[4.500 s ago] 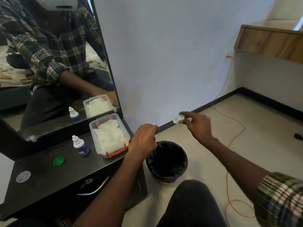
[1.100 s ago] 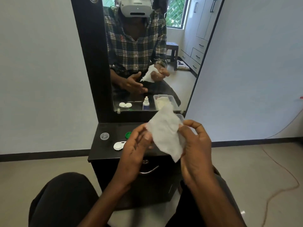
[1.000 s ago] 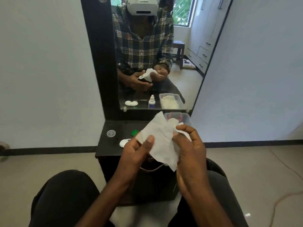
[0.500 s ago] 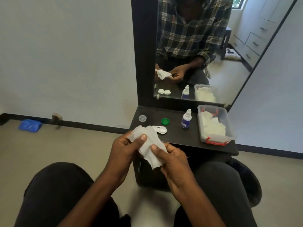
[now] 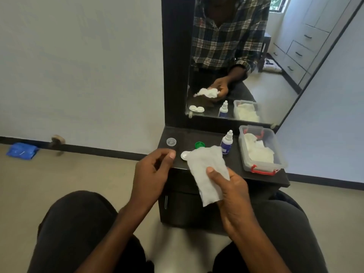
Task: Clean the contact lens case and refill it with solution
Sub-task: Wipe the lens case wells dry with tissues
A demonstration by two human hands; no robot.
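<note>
The small white plastic contact lens case [image 5: 184, 155] lies on the dark surface [image 5: 234, 166], half hidden behind the soft white tissue [image 5: 206, 170] that the right hand [image 5: 234, 194] grasps. The left hand [image 5: 151, 174] is loosely curled and holds nothing. The case looks light, rigid, likely slippery; take it by its edges. The clear lidless box [image 5: 279, 156] holds more tissues; the white dropper bottle [image 5: 227, 143] stands capped
</note>
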